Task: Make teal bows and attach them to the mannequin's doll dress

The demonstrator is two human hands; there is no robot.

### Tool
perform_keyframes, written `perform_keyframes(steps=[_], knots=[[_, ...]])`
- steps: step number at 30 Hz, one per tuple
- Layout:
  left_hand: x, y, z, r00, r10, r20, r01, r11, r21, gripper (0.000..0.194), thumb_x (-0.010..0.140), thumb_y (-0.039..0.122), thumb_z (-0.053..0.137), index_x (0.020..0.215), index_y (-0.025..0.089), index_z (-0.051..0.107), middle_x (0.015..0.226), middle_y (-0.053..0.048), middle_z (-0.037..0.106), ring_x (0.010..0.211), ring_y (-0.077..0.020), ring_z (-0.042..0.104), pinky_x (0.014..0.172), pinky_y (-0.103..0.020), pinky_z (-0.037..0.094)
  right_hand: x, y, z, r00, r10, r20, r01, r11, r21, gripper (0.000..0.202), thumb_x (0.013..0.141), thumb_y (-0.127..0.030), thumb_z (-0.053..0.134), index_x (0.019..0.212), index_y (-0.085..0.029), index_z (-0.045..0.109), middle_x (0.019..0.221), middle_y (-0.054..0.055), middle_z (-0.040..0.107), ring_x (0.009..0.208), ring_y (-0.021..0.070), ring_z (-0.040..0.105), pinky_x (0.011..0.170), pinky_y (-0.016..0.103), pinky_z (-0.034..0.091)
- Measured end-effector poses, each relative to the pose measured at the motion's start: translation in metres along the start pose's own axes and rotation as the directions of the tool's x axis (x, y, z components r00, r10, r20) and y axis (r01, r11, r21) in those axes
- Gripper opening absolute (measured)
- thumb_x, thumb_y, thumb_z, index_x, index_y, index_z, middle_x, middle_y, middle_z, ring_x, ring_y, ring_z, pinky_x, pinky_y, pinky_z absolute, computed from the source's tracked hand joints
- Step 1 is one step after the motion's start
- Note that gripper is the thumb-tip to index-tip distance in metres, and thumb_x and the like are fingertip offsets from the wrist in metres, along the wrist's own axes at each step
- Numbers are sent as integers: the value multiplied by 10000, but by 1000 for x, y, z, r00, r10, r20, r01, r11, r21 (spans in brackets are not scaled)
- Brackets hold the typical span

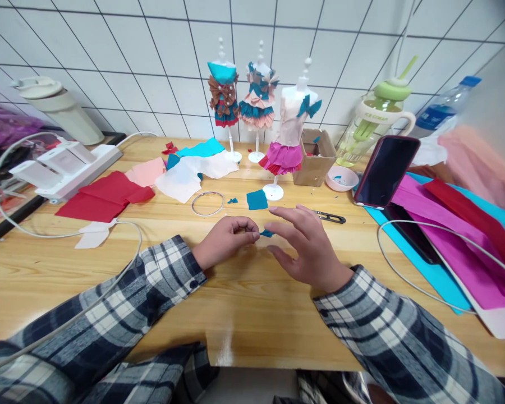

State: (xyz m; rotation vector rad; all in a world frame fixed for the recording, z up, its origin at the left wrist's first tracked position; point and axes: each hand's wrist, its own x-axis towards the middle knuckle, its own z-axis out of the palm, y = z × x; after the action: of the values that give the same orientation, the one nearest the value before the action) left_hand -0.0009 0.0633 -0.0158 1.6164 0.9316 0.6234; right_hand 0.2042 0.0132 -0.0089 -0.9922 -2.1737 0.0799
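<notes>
My left hand [231,240] pinches a small teal piece of crepe paper [267,233] between thumb and forefinger, above the wooden table. Just right of it, my right hand [305,247] has its fingers spread, the fingertips close to the teal piece; I see nothing held in it. Beyond the hands lie a teal paper square [257,200], a small teal bow-like scrap [233,200] and a ring of thin wire [207,203]. Black thread snips [330,217] lie behind my right hand. A small white mannequin [289,123] wears a pale top, a magenta skirt and a teal bow.
Two more dressed mannequins [223,92] stand at the back near a cardboard box [315,160] and a pink bowl [342,178]. Red paper [105,196] and a power strip [78,168] are left. A propped phone [387,171] and coloured sheets [441,235] are right. A white cable [138,247] crosses my left sleeve.
</notes>
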Motion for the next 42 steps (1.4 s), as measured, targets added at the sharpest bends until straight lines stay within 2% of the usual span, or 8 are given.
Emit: perform_keyframes(steps=[4, 11, 15, 20, 26, 33, 39, 42], knots=[[0, 1, 0, 1000, 8, -5, -8, 999, 49, 205, 767, 343, 619, 758, 139, 618, 681, 8, 589, 622, -114, 517, 608, -230, 418, 0, 3, 8, 966, 240, 101, -257, 940, 223, 417, 776, -325, 668, 1166, -216, 569, 1111, 81, 651, 976, 216, 605, 836, 377, 501], [-2, 4, -3, 988, 146, 44, -151, 972, 179, 197, 808, 318, 585, 905, 155, 640, 830, -28, 636, 802, -171, 576, 764, -283, 457, 3, 4, 15, 795, 571, 206, -594, 662, 456, 98, 781, -281, 643, 814, -192, 669, 773, 23, 688, 673, 136, 617, 571, 245, 494], [-2, 5, -7, 959, 241, 148, -267, 946, 186, 279, 820, 323, 587, 1050, 167, 607, 955, -53, 635, 911, -190, 581, 858, -322, 452, 4, 1, 14, 786, 569, 242, -605, 626, 492, 100, 775, -282, 644, 805, -190, 667, 768, 21, 681, 690, 137, 616, 550, 228, 486], [0, 3, -10, 929, 304, 210, -364, 852, 377, 164, 832, 322, 586, 836, 167, 640, 841, -33, 660, 822, -167, 584, 811, -305, 436, 3, 0, 12, 815, 539, 210, -567, 672, 477, 80, 771, -249, 633, 818, -187, 650, 777, 19, 658, 690, 122, 596, 534, 206, 496], [0, 1, -9, 870, 456, 185, -474, 673, 568, 148, 829, 301, 584, 769, 180, 646, 799, -40, 677, 808, -175, 582, 786, -322, 407, 1, 3, 10, 872, 393, 290, -488, 724, 487, 484, 749, -306, 685, 1216, -246, 572, 1132, 68, 631, 916, 163, 599, 531, 193, 511], [-1, 2, -9, 852, 472, 225, -486, 556, 674, 148, 815, 311, 577, 808, 207, 682, 809, -36, 676, 816, -184, 581, 802, -356, 388, 1, 4, 14, 833, 470, 291, -552, 732, 399, 89, 765, -235, 662, 829, -218, 722, 825, 11, 713, 694, 123, 611, 580, 225, 490], [0, 0, -15, 845, 502, 184, -445, 471, 762, 178, 842, 284, 532, 924, 233, 681, 871, -39, 675, 881, -209, 565, 885, -416, 358, 2, 12, 15, 703, 616, 356, -695, 486, 530, 170, 759, -328, 652, 829, -175, 680, 745, 22, 681, 600, 127, 588, 490, 241, 508], [-2, 4, -16, 862, 481, 157, -444, 572, 689, 320, 853, 299, 495, 1144, 218, 600, 1065, -71, 646, 1004, -235, 540, 920, -419, 365, 1, 13, 16, 763, 595, 254, -637, 625, 451, 116, 765, -282, 647, 824, -190, 682, 776, 20, 685, 634, 127, 595, 525, 240, 501]])
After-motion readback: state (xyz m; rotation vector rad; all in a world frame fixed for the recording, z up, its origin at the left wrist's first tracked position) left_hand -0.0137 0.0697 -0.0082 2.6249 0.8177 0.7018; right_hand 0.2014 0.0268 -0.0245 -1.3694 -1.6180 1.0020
